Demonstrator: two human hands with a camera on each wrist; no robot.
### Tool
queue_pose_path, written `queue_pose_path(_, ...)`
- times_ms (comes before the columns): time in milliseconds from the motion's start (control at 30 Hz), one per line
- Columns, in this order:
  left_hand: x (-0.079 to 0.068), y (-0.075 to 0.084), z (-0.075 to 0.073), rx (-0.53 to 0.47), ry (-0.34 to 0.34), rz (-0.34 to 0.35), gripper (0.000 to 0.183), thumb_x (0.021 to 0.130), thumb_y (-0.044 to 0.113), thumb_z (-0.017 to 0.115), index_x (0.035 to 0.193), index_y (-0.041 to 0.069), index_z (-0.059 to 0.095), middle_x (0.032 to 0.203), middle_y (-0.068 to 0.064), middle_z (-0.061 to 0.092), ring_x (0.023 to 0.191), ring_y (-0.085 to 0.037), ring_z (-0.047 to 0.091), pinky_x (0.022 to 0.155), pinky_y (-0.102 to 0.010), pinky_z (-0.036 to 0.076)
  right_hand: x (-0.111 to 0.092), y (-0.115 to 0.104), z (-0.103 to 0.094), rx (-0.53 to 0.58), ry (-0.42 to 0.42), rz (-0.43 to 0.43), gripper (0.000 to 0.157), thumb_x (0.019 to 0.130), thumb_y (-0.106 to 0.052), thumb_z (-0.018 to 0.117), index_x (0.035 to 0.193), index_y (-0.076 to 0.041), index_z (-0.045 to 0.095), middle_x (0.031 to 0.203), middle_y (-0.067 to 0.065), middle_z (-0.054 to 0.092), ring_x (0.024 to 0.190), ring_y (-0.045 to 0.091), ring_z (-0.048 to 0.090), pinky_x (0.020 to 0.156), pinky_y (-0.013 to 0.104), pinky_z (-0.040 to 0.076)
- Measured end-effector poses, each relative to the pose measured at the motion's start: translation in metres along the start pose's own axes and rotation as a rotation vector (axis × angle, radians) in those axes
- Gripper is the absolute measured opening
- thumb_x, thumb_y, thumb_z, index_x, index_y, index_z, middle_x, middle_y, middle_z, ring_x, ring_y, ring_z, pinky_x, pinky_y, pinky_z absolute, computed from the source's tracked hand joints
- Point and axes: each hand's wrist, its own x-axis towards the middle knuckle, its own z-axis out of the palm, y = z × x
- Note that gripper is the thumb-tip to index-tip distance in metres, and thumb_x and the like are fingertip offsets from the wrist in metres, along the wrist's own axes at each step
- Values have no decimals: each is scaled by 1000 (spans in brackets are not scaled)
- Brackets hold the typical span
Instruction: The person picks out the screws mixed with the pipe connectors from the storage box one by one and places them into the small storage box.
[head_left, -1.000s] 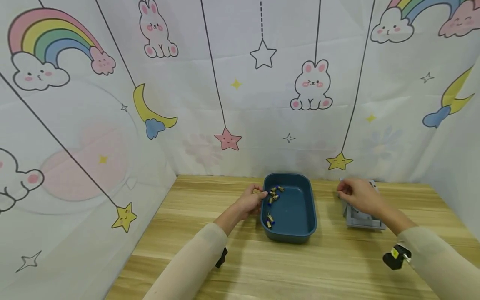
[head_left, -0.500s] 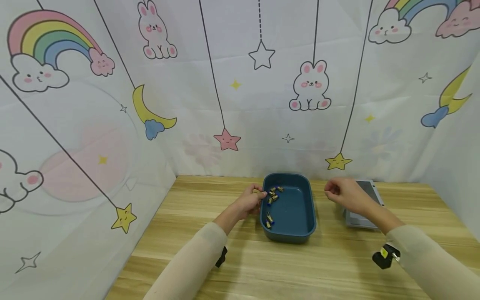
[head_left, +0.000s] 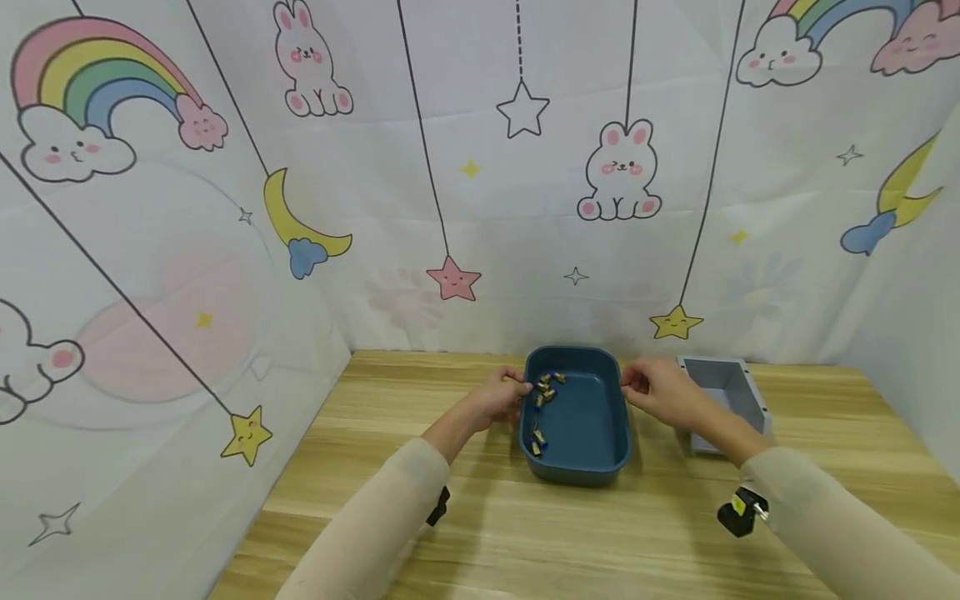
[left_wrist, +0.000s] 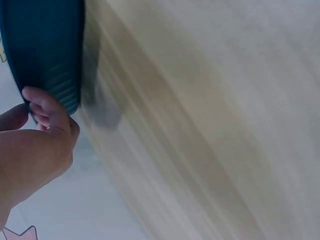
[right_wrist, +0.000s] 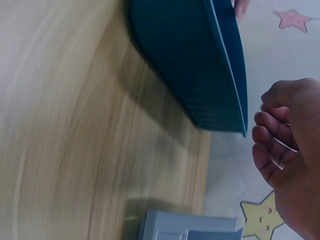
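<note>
A dark blue plastic bin (head_left: 592, 421) stands on the wooden table. Several small brass-coloured pieces with blue ends (head_left: 542, 437) lie along its left side. My left hand (head_left: 495, 398) pinches the bin's left rim between thumb and fingers; the left wrist view shows the fingers curled over the bin's edge (left_wrist: 55, 65). My right hand (head_left: 663, 392) is by the bin's right rim, its fingers loosely curled. In the right wrist view a small gap separates that hand (right_wrist: 295, 145) from the bin's rim, and nothing shows between the fingers.
A grey rectangular box (head_left: 753, 392) with an open top stands to the right of the bin, partly behind my right forearm. White cloth (head_left: 517, 317) printed with stars and rabbits hangs behind the wooden table (head_left: 540, 533) and at its sides.
My right hand has moved left, from above the grey box to the bin's right rim, uncovering most of the box. My left hand stays on the bin's left rim.
</note>
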Motion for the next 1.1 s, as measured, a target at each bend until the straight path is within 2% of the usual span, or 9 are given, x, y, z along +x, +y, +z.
queue_pose_path(133, -1, 9, -2, 21, 12, -23, 25, 106, 10, 60, 128, 4, 50, 103, -12, 61, 84, -19, 63, 80, -38, 59, 4, -5, 6, -6, 3, -25, 5, 95, -4, 75, 94, -7, 71, 84, -5, 63, 75, 9, 57, 67, 31, 52)
queue_pose_path(300, -1, 10, -4, 24, 19, -42, 31, 104, 10, 64, 131, 2, 51, 107, -13, 65, 92, -21, 67, 92, -44, 60, 9, -10, 11, 18, -24, -14, 5, 96, -4, 75, 96, -7, 71, 86, -4, 64, 76, 9, 57, 67, 31, 52)
queue_pose_path(533, -3, 8, -3, 41, 58, -55, 30, 103, 11, 66, 129, 3, 53, 104, -14, 67, 89, -21, 68, 86, -43, 60, 14, -19, 20, 40, -41, -26, 6, 95, -3, 74, 96, -7, 70, 86, -2, 63, 76, 10, 57, 68, 30, 53)
queue_pose_path(733, -4, 7, -4, 52, 37, -50, 26, 104, 13, 64, 127, 5, 54, 110, -17, 70, 89, -21, 70, 76, -38, 57, 15, -25, 23, 42, -47, -26, 6, 96, -4, 74, 95, -8, 69, 85, -3, 63, 76, 10, 56, 68, 30, 52)
queue_pose_path(933, -4, 5, -4, 62, 7, -34, 41, 104, 14, 63, 141, 3, 51, 114, -17, 71, 97, -25, 72, 77, -40, 58, 15, -28, 28, 47, -37, -25, 7, 95, -3, 75, 95, -9, 70, 83, -5, 63, 75, 9, 57, 67, 30, 53)
queue_pose_path(1100, -3, 2, -5, 70, 0, -35, 50, 104, 16, 63, 151, 6, 49, 116, -17, 73, 97, -26, 73, 76, -39, 58, 16, -30, 34, 83, -30, -38, 7, 95, -3, 75, 95, -9, 71, 84, -5, 64, 74, 9, 58, 67, 30, 53)
